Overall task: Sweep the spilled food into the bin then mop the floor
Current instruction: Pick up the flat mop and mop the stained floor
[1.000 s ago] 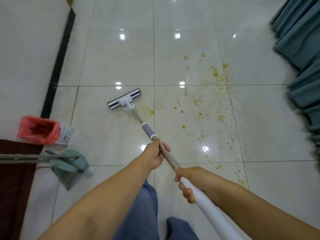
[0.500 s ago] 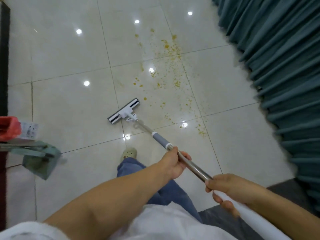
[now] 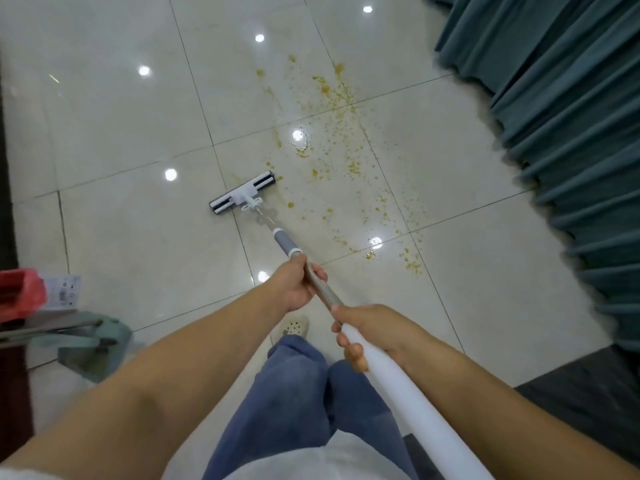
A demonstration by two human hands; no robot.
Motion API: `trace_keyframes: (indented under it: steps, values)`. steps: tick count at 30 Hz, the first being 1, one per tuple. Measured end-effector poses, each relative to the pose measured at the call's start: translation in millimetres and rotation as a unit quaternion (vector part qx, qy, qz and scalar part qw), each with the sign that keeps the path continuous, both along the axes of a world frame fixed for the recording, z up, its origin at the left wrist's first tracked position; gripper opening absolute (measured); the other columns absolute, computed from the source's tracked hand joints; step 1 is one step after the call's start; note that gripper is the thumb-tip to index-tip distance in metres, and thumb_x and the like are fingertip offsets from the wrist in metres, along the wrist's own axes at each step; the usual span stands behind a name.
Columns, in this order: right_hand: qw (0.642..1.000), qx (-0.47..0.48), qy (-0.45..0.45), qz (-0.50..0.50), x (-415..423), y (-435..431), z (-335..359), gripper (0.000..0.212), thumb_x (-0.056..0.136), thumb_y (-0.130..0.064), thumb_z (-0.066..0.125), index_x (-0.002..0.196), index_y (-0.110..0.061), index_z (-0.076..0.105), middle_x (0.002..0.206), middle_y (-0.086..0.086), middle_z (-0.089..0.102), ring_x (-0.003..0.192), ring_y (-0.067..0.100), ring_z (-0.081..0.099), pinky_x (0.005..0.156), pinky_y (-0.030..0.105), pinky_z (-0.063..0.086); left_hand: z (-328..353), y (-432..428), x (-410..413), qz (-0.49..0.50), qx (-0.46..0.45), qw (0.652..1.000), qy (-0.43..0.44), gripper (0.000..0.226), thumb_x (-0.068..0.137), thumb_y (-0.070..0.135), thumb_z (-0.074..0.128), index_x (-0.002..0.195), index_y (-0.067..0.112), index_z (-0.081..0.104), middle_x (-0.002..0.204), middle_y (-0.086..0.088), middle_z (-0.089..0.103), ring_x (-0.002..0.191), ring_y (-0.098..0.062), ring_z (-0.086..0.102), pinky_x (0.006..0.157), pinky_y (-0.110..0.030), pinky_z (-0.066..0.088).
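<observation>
Left hand (image 3: 297,289) gripped the metal shaft (image 3: 323,293) of the mop just below its grey collar (image 3: 286,242), fingers curled round it; right hand (image 3: 375,329) gripped the same pole nearer the body, where the white handle (image 3: 408,407) began, fingers wrapped under; hands near each other, not touching.

Mop head (image 3: 242,197) lay flat on the glossy tile floor (image 3: 121,133), angled across a grout line, its right end at the left fringe of the spilled food (image 3: 346,161); yellow-brown spots and smears scattered from there up and right across several tiles.

Only writing: white label (image 3: 65,292) touching the red bin (image 3: 20,292) at the left edge; dark print on it, too small to read.

Green dustpan (image 3: 97,344) sat just below the bin with a grey pole (image 3: 45,327) across it, running out of view.

Open tile left of and beyond the mop head; teal curtain (image 3: 554,116) hem bounded the spill area on the right, spots stopping short of it; dark mat (image 3: 588,393) closed the lower right corner; dark strip (image 3: 5,168) ran along the left border; blue trousers (image 3: 301,393) and a pale shoe (image 3: 294,325) under the hands.
</observation>
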State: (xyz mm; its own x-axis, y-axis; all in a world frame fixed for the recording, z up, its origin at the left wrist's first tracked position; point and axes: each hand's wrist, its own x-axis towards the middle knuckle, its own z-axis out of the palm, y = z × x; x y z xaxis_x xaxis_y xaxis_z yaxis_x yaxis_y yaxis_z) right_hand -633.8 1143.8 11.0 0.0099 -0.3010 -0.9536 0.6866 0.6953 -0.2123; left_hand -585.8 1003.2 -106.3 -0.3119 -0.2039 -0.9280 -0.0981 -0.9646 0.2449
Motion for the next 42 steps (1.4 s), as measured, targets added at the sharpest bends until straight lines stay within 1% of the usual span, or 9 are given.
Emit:
trace_keyframes:
  steps: [5, 11, 15, 18, 25, 31, 34, 37, 42]
  values:
    - [0.999, -0.02, -0.007, -0.04, 1, -109, -28, 0.027, 0.094, -0.027, 0.059, 0.079, -0.006, 0.052, 0.057, 0.006, 0.047, 0.029, 0.009, 0.04, 0.034, 0.012, 0.034, -21, -108, -13, -0.001, -0.026, 1.0, -0.006, 0.016, 0.1, 0.021, 0.039, 0.089, 0.011, 0.04, 0.064, -0.002, 0.036, 0.052, -0.011, 0.035, 0.037, -0.014, 0.039]
    - [0.998, -0.042, -0.002, -0.047, -27, -223, -66, 0.024, 0.094, -0.022, 0.057, 0.079, -0.005, 0.051, 0.06, 0.007, 0.047, 0.029, 0.01, 0.041, 0.034, 0.013, 0.035, -53, -223, -49, -0.007, -0.069, 0.997, -0.019, 0.016, 0.1, 0.019, 0.038, 0.087, 0.011, 0.039, 0.065, -0.002, 0.035, 0.051, -0.009, 0.035, 0.035, -0.013, 0.038]
    - [0.998, -0.054, -0.002, -0.045, -46, -258, -90, 0.023, 0.095, -0.02, 0.055, 0.078, -0.005, 0.05, 0.061, 0.007, 0.046, 0.028, 0.01, 0.04, 0.034, 0.013, 0.035, -74, -261, -73, -0.022, -0.089, 0.994, -0.052, 0.012, 0.101, 0.019, 0.034, 0.094, 0.011, 0.04, 0.066, -0.002, 0.035, 0.05, -0.009, 0.032, 0.033, -0.012, 0.035]
    - [0.998, -0.052, -0.018, -0.042, -55, -248, -99, 0.024, 0.095, -0.023, 0.055, 0.078, -0.006, 0.05, 0.061, 0.006, 0.046, 0.028, 0.009, 0.041, 0.034, 0.012, 0.036, -82, -255, -80, -0.042, -0.083, 0.994, -0.059, 0.017, 0.101, 0.023, 0.036, 0.089, 0.012, 0.041, 0.066, -0.002, 0.036, 0.049, -0.01, 0.034, 0.034, -0.013, 0.036]
    - [0.999, -0.023, -0.015, -0.023, -52, -157, -93, 0.024, 0.096, -0.028, 0.054, 0.085, -0.007, 0.055, 0.06, 0.004, 0.05, 0.033, 0.009, 0.042, 0.036, 0.015, 0.037, -80, -167, -68, -0.035, -0.048, 0.998, -0.038, 0.022, 0.1, 0.029, 0.04, 0.089, 0.01, 0.041, 0.064, -0.002, 0.037, 0.051, -0.012, 0.036, 0.038, -0.016, 0.04]
    - [0.999, -0.005, -0.022, -0.028, -31, -41, -69, 0.024, 0.096, -0.027, 0.054, 0.087, -0.005, 0.057, 0.056, 0.006, 0.051, 0.034, 0.01, 0.041, 0.036, 0.016, 0.037, -60, -49, -45, -0.079, -0.046, 0.996, -0.023, 0.027, 0.102, 0.028, 0.037, 0.083, 0.01, 0.04, 0.058, -0.003, 0.038, 0.032, -0.012, 0.042, 0.043, -0.023, 0.041]
    - [1.0, 0.012, -0.015, -0.021, -18, 27, -51, 0.025, 0.097, -0.028, 0.053, 0.087, -0.006, 0.057, 0.056, 0.006, 0.052, 0.035, 0.011, 0.041, 0.037, 0.017, 0.038, -51, 21, -27, -0.077, -0.033, 0.996, -0.009, 0.023, 0.101, 0.025, 0.037, 0.086, 0.009, 0.041, 0.056, -0.003, 0.042, 0.037, -0.014, 0.044, 0.045, -0.025, 0.044]
    - [0.999, 0.033, -0.007, -0.008, -3, 104, -33, 0.026, 0.097, -0.031, 0.054, 0.09, -0.006, 0.058, 0.056, 0.006, 0.053, 0.036, 0.01, 0.043, 0.037, 0.018, 0.04, -35, 100, -10, -0.089, -0.034, 0.995, 0.002, 0.024, 0.102, 0.024, 0.036, 0.085, 0.009, 0.042, 0.057, -0.004, 0.045, 0.042, -0.015, 0.046, 0.053, -0.026, 0.045]
    - [0.997, 0.065, -0.029, -0.002, 23, 243, -3, 0.026, 0.096, -0.032, 0.055, 0.096, -0.006, 0.058, 0.057, 0.006, 0.054, 0.035, 0.011, 0.043, 0.033, 0.017, 0.04, -3, 240, 21, -0.052, 0.03, 0.998, 0.014, 0.024, 0.102, 0.022, 0.036, 0.086, 0.006, 0.043, 0.069, -0.008, 0.045, 0.054, -0.016, 0.043, 0.056, -0.026, 0.048]
